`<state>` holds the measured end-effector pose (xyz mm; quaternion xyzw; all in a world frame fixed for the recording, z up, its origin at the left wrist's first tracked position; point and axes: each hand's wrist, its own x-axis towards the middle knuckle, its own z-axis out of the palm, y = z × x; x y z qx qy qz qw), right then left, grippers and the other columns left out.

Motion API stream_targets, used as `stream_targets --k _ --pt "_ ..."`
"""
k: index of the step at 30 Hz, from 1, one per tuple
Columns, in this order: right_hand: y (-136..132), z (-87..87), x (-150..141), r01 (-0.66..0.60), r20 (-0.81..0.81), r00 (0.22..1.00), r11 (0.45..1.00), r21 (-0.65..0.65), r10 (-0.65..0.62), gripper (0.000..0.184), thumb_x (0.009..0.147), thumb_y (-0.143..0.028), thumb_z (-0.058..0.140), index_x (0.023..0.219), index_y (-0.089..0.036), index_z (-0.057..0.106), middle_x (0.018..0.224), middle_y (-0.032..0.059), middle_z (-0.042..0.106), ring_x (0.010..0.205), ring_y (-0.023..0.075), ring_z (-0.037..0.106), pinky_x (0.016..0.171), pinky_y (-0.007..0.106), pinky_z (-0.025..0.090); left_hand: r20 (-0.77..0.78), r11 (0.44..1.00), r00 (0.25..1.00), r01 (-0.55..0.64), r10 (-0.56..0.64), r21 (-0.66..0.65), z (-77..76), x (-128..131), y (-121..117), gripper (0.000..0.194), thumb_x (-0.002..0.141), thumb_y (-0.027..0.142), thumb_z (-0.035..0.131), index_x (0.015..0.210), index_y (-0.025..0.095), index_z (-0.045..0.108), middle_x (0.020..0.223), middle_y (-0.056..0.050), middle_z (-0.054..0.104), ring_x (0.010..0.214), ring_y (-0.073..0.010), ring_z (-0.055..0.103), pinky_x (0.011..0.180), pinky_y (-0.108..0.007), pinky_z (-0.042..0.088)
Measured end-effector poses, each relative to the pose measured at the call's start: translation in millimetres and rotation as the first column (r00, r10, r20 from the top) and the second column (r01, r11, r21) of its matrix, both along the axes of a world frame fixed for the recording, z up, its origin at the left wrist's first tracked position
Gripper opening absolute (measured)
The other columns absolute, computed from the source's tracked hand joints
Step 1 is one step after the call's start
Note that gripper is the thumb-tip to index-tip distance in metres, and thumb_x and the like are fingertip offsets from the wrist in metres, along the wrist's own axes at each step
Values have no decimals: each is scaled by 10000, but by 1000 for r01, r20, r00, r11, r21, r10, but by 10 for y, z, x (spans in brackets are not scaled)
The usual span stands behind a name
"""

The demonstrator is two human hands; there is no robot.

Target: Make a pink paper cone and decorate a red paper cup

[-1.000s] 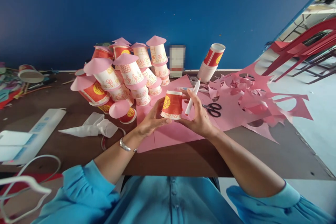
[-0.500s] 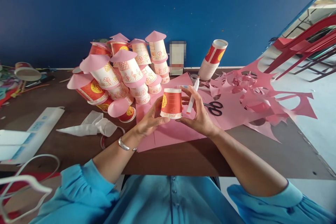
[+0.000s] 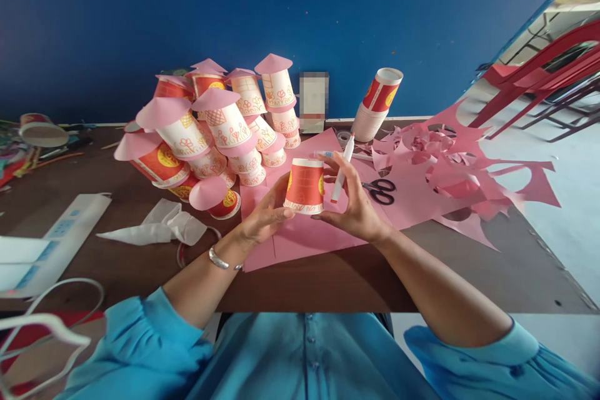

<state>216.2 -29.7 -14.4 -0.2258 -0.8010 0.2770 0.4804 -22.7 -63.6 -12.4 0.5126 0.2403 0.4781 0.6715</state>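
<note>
Both hands hold an upside-down red and white paper cup (image 3: 305, 185) above a pink paper sheet (image 3: 309, 234). My left hand (image 3: 265, 215) grips the cup's left side with curled fingers. My right hand (image 3: 355, 203) touches the cup's right side and also clasps a white marker (image 3: 342, 169), its tip pointing up. Behind lies a heap of decorated cups with pink cone tops (image 3: 220, 125).
Black scissors (image 3: 380, 190) rest on pink paper offcuts (image 3: 450, 169) at the right. A stack of plain cups (image 3: 377, 103) leans at the back. Crumpled white plastic (image 3: 162, 228) and a white box (image 3: 51, 244) lie left on the brown table (image 3: 328, 284). Red chairs (image 3: 548, 75) stand far right.
The cup has been turned between my hands, so the yellow emblem has moved round from the front left to the right edge. The view drifted slightly.
</note>
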Motion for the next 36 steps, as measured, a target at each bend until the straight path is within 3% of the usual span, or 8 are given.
stream_targets --k 5,9,15,21,28,33,36 --pt "-16 -8 -3 65 56 996 996 58 -68 1145 927 -410 944 1791 -419 193 1797 147 460 1615 413 530 1262 704 554 -159 996 984 -64 74 68 -89 -30 50 839 820 431 982 1564 305 615 1626 -130 650 1517 -410 589 1250 -572 513" --pt "-14 -6 -7 53 43 997 996 64 -56 1149 921 -411 950 1794 -407 202 1784 152 480 1604 409 546 1268 690 553 -165 997 985 -47 56 60 -57 -25 45 788 853 402 959 1558 298 622 1575 -130 688 1461 -388 638 1239 -578 529" --pt "20 12 13 -90 -29 996 996 -25 90 1173 929 -584 908 1804 -405 148 1789 172 446 1628 383 517 1257 630 572 -54 996 998 16 -21 -84 44 -5 -35 752 819 485 960 1500 327 683 1436 -103 776 1367 -374 722 1129 -522 605" --pt "45 12 23 -199 -95 978 970 -136 188 1107 953 -660 845 1795 -434 164 1792 173 417 1579 363 563 1216 597 608 7 972 995 102 -103 -209 -1 -74 -31 841 801 463 952 1566 338 627 1460 -125 773 1335 -389 757 1100 -536 625" --pt "31 14 29 -175 -69 983 975 -134 167 1164 902 -604 926 1786 -451 184 1778 149 441 1563 375 563 1217 617 599 56 990 996 75 -68 -119 76 18 -46 694 809 400 934 1463 311 721 1460 -101 779 1473 -400 665 1198 -567 578" --pt "13 23 53 -143 -33 990 982 -120 140 1191 878 -568 961 1789 -457 202 1771 125 462 1614 397 504 1268 653 545 -19 994 998 58 -60 -91 96 38 -50 814 762 415 993 1511 366 679 1530 -88 737 1539 -433 599 1228 -607 551" --pt "16 17 61 -139 -26 990 981 -134 137 1204 876 -567 963 1791 -456 188 1776 128 454 1607 399 512 1265 656 545 -61 997 997 44 -47 -60 65 31 -30 881 747 421 1011 1545 339 647 1553 -119 716 1548 -457 581 1220 -619 551"
